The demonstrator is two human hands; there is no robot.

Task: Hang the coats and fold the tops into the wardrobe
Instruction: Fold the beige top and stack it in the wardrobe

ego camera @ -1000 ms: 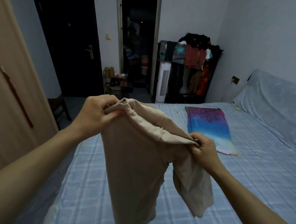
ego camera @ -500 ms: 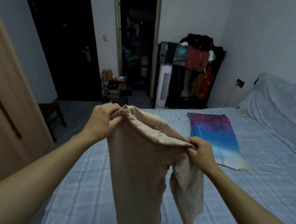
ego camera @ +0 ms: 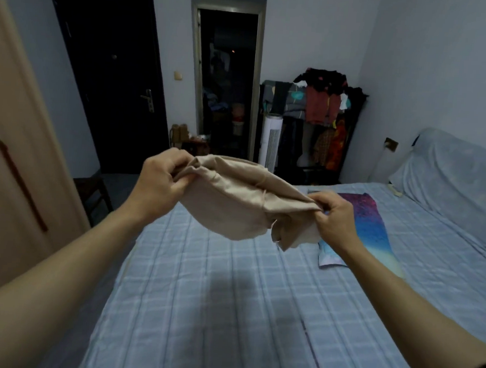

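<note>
A beige top point(ego camera: 243, 204) is stretched in the air above the bed point(ego camera: 227, 312), its body swung up and away from me. My left hand point(ego camera: 161, 185) pinches one shoulder end. At the other end my right hand point(ego camera: 334, 221) grips the cloth, with a sleeve dangling just below it. A folded purple-and-blue top point(ego camera: 368, 224) lies flat on the bed beyond my right hand. The tan wardrobe door point(ego camera: 11, 153) stands along the left edge.
The bed has a light blue checked sheet and a covered headboard point(ego camera: 452, 181) at right. A loaded clothes rack point(ego camera: 318, 117) and a white tower fan point(ego camera: 273, 142) stand at the far wall. A dark stool point(ego camera: 91, 193) sits between bed and wardrobe.
The beige top hung straight down from both hands; now its body has flipped up and forward, away from me. Both hands keep their hold and have spread a little wider.
</note>
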